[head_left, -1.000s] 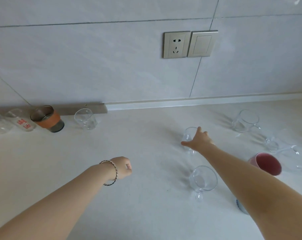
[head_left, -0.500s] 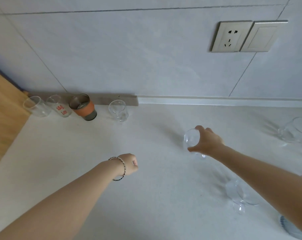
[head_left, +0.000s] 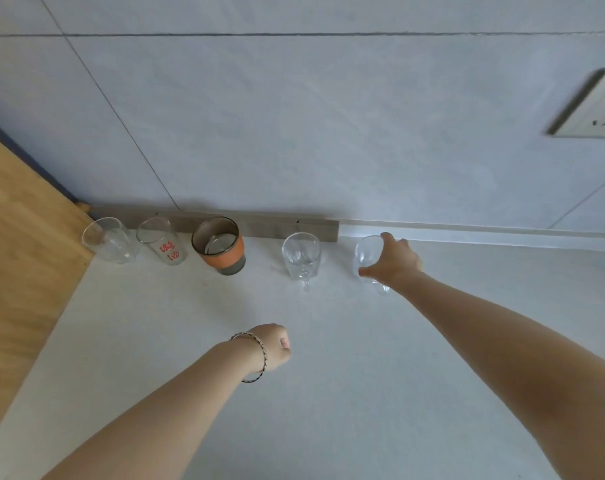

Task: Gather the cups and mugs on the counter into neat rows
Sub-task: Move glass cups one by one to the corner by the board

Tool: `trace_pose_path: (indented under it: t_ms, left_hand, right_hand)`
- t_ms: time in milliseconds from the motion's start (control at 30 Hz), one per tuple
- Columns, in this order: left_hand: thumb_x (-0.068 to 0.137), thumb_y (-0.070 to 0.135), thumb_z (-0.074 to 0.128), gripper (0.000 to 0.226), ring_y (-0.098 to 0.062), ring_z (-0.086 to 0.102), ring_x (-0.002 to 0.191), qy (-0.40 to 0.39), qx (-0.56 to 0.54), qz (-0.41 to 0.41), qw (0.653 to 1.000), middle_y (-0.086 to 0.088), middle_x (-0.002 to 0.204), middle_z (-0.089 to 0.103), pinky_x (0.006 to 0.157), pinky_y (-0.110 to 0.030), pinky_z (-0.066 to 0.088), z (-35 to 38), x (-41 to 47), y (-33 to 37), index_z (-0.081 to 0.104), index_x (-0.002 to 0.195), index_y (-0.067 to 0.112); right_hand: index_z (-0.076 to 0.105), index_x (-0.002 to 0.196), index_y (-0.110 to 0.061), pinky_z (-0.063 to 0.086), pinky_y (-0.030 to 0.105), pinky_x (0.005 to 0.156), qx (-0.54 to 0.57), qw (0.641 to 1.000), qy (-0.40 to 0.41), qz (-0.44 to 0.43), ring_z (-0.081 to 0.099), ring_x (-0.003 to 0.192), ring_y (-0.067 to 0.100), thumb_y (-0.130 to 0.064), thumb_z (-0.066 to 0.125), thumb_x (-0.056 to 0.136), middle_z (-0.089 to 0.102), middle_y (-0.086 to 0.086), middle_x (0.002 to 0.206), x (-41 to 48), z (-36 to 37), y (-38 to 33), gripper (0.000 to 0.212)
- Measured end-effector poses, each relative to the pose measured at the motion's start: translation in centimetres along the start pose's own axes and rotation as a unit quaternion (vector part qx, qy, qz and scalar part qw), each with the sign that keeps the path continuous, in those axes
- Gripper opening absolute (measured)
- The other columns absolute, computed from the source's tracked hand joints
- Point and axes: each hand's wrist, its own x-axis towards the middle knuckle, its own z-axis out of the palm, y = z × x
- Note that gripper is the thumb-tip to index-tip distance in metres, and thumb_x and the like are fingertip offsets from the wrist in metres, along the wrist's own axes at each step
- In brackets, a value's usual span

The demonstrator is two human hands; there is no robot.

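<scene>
Four cups stand in a row at the back of the counter [head_left: 363,393] against the wall: a plain glass [head_left: 108,240], a glass with red print [head_left: 163,247] too blurred to read, an orange-banded cup [head_left: 219,245] and a clear mug [head_left: 301,258]. The right hand [head_left: 396,263] grips a fifth clear glass [head_left: 366,254] at the row's right end, near the mug but apart from it. The left hand [head_left: 273,346], with a bracelet [head_left: 257,355] on its wrist, is curled into a fist over the counter and holds nothing.

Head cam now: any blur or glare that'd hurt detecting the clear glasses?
Head view: the white wall socket at the right edge is smeared, as from motion; light is soft, shadows faint, no hard glare; the clear glass cup gripped by the right hand barely contrasts with the pale counter.
</scene>
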Motion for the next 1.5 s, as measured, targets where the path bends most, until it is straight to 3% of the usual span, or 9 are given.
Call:
trace_pose_path:
  t_ms: [100,367,533,633,700,1033,1200,1333,1500]
  left_hand:
    - [0.091,0.016,0.042,0.01,-0.022,0.048,0.088,-0.003,0.007,0.02,1.0,-0.006,0.096,0.052,0.079,-0.024,0.038,-0.9,1.5,-0.5,0.052,0.089,0.02]
    - [0.092,0.017,0.041,0.012,-0.019,0.045,0.089,-0.019,0.017,0.046,0.999,0.0,0.095,0.048,0.078,-0.024,0.037,-0.7,2.3,0.4,0.052,0.094,0.022]
    - [0.088,0.013,0.041,0.031,-0.02,0.035,0.08,-0.003,0.028,0.04,0.999,0.002,0.067,0.034,0.053,-0.023,0.024,0.8,0.5,2.9,0.037,0.061,0.027]
    - [0.091,0.017,0.043,0.02,-0.023,0.051,0.094,0.005,0.023,0.047,0.999,-0.001,0.093,0.054,0.08,-0.024,0.042,2.1,-1.3,6.2,0.062,0.096,0.019]
    - [0.092,0.02,0.044,0.028,-0.021,0.055,0.107,0.027,0.023,0.053,0.998,-0.002,0.11,0.057,0.092,-0.024,0.042,3.4,-2.3,8.6,0.06,0.114,0.014]
    - [0.09,0.022,0.043,0.028,-0.015,0.053,0.091,0.02,0.022,0.033,0.999,0.004,0.09,0.053,0.081,-0.021,0.039,12.7,-5.9,16.2,0.06,0.112,0.016]
    - [0.091,0.019,0.041,0.023,-0.015,0.051,0.086,0.021,0.026,0.02,0.999,0.008,0.081,0.054,0.067,-0.02,0.038,15.4,-8.7,17.4,0.06,0.103,0.019]
    - [0.09,0.018,0.04,0.014,-0.006,0.043,0.059,0.035,0.026,-0.002,0.999,0.016,0.067,0.044,0.049,-0.015,0.03,16.5,-10.8,16.1,0.053,0.089,0.022]
    - [0.092,0.019,0.041,0.026,-0.014,0.051,0.082,0.051,0.003,-0.049,0.997,0.006,0.086,0.056,0.07,-0.02,0.041,16.2,-13.8,12.4,0.06,0.109,0.014]
  right_hand:
    - [0.037,0.134,-0.018,0.043,0.03,0.079,0.006,0.999,0.014,0.029,0.057,0.112,0.03,-0.036,0.072,0.072,0.048,0.011,0.126,1.1,0.3,-0.2,0.074]
    - [0.018,0.145,-0.011,0.043,0.038,0.095,-0.003,0.999,0.018,0.042,0.045,0.128,0.029,-0.035,0.071,0.078,0.042,0.013,0.136,-0.3,0.2,1.3,0.089]
    - [0.036,0.139,-0.014,0.042,0.035,0.098,-0.067,0.996,-0.061,0.005,0.042,0.13,0.025,-0.028,0.064,0.083,0.043,0.009,0.138,-5.4,-1.2,6.5,0.065]
    - [0.047,0.134,-0.019,0.041,0.031,0.099,-0.082,0.992,-0.095,-0.004,0.047,0.127,0.02,-0.029,0.06,0.086,0.052,0.003,0.135,-9.0,-3.5,12.0,0.051]
    - [0.051,0.13,-0.021,0.041,0.03,0.099,-0.091,0.991,-0.097,0.005,0.05,0.124,0.018,-0.031,0.059,0.086,0.056,0.0,0.131,-11.4,-5.4,16.2,0.045]
    - [0.025,0.145,-0.023,0.042,0.035,0.101,-0.137,0.983,-0.106,0.066,0.051,0.122,0.024,-0.065,0.063,0.072,0.047,0.007,0.133,-20.7,-7.0,33.5,0.092]
    - [0.015,0.145,-0.021,0.048,0.035,0.089,-0.126,0.989,-0.044,0.063,0.056,0.116,0.028,-0.065,0.062,0.073,0.044,0.01,0.133,-21.6,-4.4,34.3,0.097]
    - [0.019,0.141,-0.015,0.05,0.035,0.084,-0.07,0.993,0.006,0.098,0.055,0.116,0.029,-0.055,0.064,0.077,0.041,0.011,0.13,-21.4,-3.1,33.1,0.088]
    - [0.028,0.136,-0.024,0.046,0.031,0.075,-0.085,0.996,-0.005,0.037,0.055,0.113,0.029,-0.04,0.069,0.075,0.043,0.007,0.126,-21.7,-2.8,30.9,0.076]
